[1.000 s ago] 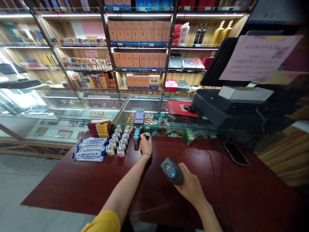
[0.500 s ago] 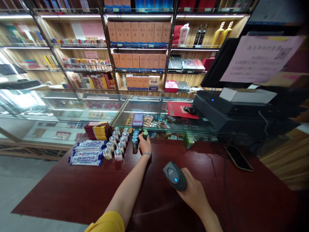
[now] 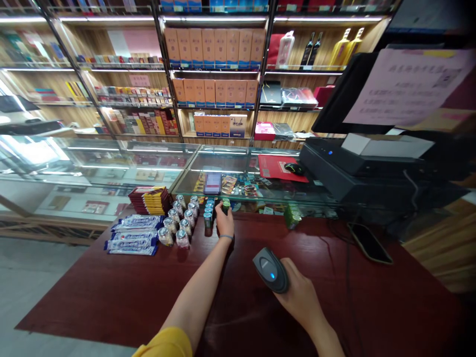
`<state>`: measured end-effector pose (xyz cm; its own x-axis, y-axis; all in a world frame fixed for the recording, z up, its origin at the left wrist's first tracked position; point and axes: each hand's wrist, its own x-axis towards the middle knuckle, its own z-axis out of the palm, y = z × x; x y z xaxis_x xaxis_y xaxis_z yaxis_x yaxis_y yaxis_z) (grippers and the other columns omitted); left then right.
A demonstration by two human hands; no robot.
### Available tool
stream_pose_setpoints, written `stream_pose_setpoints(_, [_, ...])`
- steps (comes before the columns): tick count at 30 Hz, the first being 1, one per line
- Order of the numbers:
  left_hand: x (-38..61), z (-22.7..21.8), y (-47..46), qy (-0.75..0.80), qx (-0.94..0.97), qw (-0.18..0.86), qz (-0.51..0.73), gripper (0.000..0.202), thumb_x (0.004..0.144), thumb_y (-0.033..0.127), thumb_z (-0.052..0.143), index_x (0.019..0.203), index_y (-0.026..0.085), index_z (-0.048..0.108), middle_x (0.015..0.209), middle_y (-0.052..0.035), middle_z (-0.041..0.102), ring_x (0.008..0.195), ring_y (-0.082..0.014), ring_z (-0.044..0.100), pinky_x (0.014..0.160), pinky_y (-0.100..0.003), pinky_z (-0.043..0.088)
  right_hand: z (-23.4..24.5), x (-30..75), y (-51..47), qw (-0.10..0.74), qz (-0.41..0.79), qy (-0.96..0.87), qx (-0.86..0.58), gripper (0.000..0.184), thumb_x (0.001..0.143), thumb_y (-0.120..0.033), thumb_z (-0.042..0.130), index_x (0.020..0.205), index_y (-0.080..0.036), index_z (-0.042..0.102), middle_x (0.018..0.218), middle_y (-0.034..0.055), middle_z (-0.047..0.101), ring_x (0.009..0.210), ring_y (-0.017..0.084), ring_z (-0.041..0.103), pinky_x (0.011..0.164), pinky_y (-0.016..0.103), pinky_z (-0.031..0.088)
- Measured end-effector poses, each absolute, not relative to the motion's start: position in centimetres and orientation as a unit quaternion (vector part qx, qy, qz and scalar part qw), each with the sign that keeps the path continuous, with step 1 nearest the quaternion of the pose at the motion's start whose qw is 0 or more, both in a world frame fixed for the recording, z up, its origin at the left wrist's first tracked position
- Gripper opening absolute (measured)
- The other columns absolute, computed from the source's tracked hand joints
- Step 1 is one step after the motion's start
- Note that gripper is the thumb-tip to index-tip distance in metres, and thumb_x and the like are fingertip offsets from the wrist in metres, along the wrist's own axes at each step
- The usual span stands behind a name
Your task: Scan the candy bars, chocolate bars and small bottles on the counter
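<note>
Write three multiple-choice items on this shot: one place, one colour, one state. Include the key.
1. Where does the black phone lie?
A. On the red mouse pad
B. On the dark red counter
C. In the left hand

2. What colour is the light on the handheld barcode scanner?
A. Red
B. Green
C. Blue

3. What is the right hand doing?
A. Gripping the scanner
B. Resting open on the phone
C. Pressing the mouse

Answers:
1. B: the phone lies on the counter, off to the right of the scanner.
2. C: a blue glow shows on the scanner's top.
3. A: the hand wraps around the scanner's body, well apart from the phone.
</note>
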<state>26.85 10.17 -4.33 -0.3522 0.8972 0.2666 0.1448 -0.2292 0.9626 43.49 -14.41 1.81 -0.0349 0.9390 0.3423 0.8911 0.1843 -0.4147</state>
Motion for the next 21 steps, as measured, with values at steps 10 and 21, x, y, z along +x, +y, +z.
stream_pose_setpoints(10, [26.94,-4.65,10.72,0.547,0.494,0.286,0.612,0.038,0.088,0.022,0.064,0.122,0.02,0.049,0.123,-0.0128,0.06,0.121,-0.024,0.057,0.108,-0.041,0.042,1.53,43.86,-14.43,0.256,0.042,-0.73,-0.633,0.029,0.081,-0.02,0.055,0.108,-0.025,0.045,0.101,0.005,0.061,0.088,0.025,0.068,0.065,0.03,0.051])
stream_pose_setpoints(21, [26.99,-4.47,10.58,0.525,0.535,0.237,0.619,0.059,0.085,0.02,0.067,0.139,0.017,0.042,0.14,-0.0172,0.05,0.136,-0.0277,0.046,0.117,-0.046,0.034,2.28,44.2,-14.73,0.262,0.047,-0.719,-0.641,0.031,0.081,-0.021,0.057,0.109,-0.026,0.044,0.102,0.0051,0.061,0.087,0.026,0.069,0.065,0.03,0.051])
